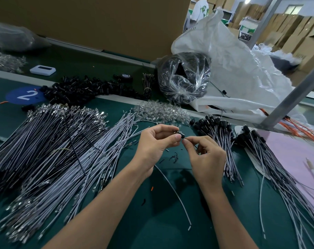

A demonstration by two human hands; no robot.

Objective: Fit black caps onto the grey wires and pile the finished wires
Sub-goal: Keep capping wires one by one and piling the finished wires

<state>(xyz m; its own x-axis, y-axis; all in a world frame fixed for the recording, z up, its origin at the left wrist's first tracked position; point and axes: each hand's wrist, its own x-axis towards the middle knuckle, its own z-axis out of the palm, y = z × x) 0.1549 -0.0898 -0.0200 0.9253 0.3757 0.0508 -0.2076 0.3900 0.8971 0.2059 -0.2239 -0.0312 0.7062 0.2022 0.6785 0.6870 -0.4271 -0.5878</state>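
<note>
Left hand (156,141), right hand (206,155) on cap (182,135).

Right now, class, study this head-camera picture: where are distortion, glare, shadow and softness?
Head view: wide-angle distortion bows the edges of the green table; glare glints on the clear plastic bag and the wires' metal tips; the left hand and right hand shadow the table; distant cardboard boxes look soft.

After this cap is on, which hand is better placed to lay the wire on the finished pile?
Probably the right hand: the pile of capped wires lies right beside it, while the left hand, pinching the black cap, would need to cross over.
</note>
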